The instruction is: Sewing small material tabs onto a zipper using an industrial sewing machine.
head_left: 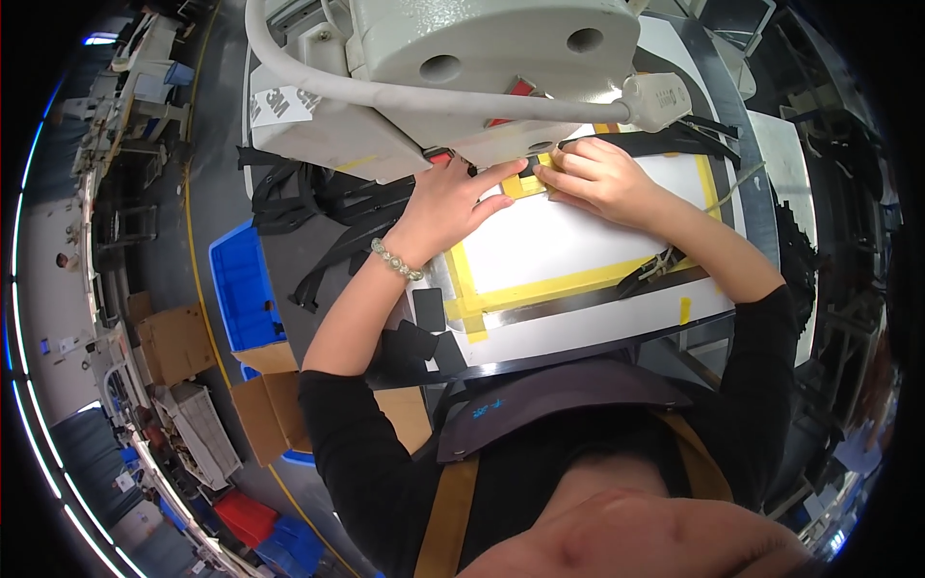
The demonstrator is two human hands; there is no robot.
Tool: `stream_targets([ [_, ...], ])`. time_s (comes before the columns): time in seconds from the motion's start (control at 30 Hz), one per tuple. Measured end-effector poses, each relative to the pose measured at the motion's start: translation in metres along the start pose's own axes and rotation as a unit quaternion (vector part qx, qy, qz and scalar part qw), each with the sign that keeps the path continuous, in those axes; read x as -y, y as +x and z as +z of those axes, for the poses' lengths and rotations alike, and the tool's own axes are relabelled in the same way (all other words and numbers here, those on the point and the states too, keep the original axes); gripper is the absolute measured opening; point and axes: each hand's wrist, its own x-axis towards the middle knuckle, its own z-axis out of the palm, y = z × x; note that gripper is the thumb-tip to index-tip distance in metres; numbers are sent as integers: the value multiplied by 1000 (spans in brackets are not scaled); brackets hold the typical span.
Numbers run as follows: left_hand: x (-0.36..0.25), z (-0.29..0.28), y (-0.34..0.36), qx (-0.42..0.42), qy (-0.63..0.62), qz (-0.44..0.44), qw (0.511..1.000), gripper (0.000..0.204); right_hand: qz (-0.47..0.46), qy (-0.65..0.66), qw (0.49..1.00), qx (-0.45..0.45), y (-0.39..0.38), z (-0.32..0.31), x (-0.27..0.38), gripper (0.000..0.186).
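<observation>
Beneath the head of a large pale industrial sewing machine [491, 58], both my hands rest at a yellow-taped spot on a white work surface [568, 241]. My left hand [445, 209] lies palm down with index finger and thumb stretched apart. Its index fingertip reaches the edge of a small black piece [527, 170] by the yellow tape [520, 186]. My right hand [605, 183] has its fingers bent and drawn together on the other side of that piece, partly hiding what they press or hold. A black strap [655, 143] runs behind my right hand.
Several black straps [294, 197] lie in a tangle left of the machine. A small thread snip-like tool [641, 275] lies near my right forearm. Dark square patches [430, 309] sit at the front left. A blue bin [243, 284] and an open cardboard box [275, 414] stand on the left.
</observation>
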Motion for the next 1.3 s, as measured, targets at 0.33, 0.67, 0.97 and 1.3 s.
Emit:
stream_targets([
  [0.33,-1,-7,-2,23,-12,-39,999,43,-13,-8,1000,-26,-1,-1,-2,26],
  [0.67,6,-13,4,148,-116,-196,962,58,-11,-23,999,-46,1,-3,-4,20],
  [0.97,25,0,8,213,-185,-246,927,52,-6,-2,998,-66,0,-4,-4,25],
  [1.3,49,31,-2,189,-204,-216,936,41,-4,-1,998,-61,-1,-4,-5,25],
])
